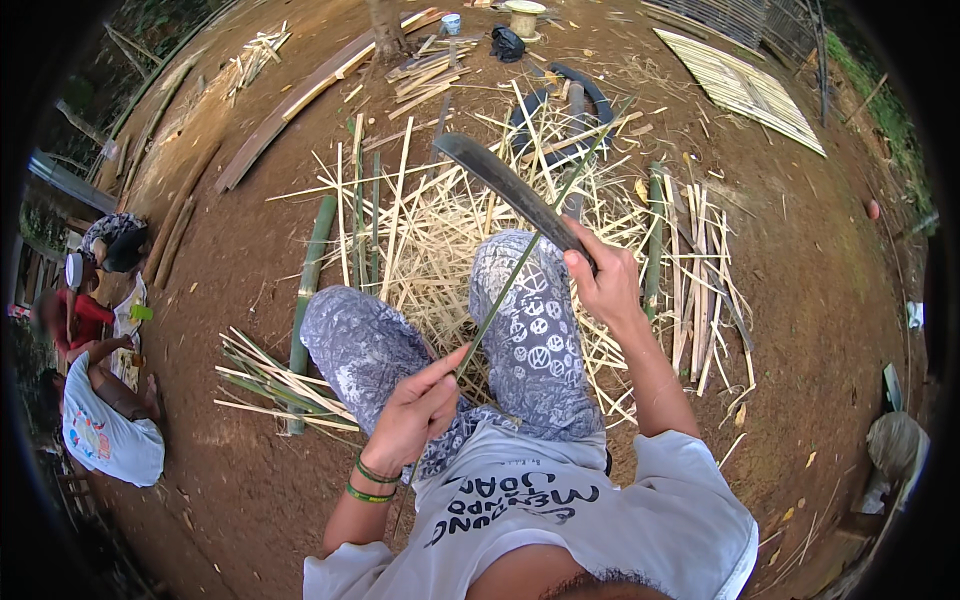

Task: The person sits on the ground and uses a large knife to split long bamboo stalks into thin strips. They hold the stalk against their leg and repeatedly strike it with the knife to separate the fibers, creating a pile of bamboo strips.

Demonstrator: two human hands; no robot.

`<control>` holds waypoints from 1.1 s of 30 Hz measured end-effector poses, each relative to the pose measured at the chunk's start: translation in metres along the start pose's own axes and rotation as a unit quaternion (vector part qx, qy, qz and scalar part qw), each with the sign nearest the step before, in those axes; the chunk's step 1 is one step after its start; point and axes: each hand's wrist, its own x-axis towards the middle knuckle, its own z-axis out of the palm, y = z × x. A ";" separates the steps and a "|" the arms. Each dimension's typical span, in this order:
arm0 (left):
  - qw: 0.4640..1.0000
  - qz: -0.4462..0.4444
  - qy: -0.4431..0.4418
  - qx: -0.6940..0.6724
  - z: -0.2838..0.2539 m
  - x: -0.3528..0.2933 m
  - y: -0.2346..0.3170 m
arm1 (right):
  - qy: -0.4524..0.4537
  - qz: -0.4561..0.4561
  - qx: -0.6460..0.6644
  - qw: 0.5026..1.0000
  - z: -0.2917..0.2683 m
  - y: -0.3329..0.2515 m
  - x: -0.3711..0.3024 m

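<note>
My right hand [608, 275] is closed around the handle end of a machete [500, 182]. Its long dark blade slants up to the left, above my right knee. A thin green bamboo strip [503, 302] is gripped in my left hand [415, 408], the index finger stretched along it. From that hand the strip runs up to the right, crossing the machete close to my right hand; whether the two touch, I cannot tell. Beneath them, between and beyond my knees, lies a heap of pale bamboo shavings [430, 240].
Green bamboo poles lie left [312, 260] and right [655, 240] of the heap. Split bamboo strips [700, 270] lie at right, more strips [280, 385] at left. Beyond are a black tube [598, 95], a tree trunk [386, 28] and a slatted panel [740, 88]. Several people [110, 425] sit at far left.
</note>
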 end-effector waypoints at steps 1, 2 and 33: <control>1.000 -0.007 -0.009 -0.001 -0.004 -0.005 -0.003 | 0.012 -0.006 0.008 1.000 -0.001 0.003 0.002; 1.000 -0.014 -0.017 -0.001 -0.009 -0.010 -0.007 | 0.007 0.006 0.007 1.000 -0.005 0.004 0.005; 0.990 -0.079 -0.058 -0.099 -0.004 0.058 -0.043 | -0.163 0.013 -0.107 0.981 0.000 -0.016 -0.032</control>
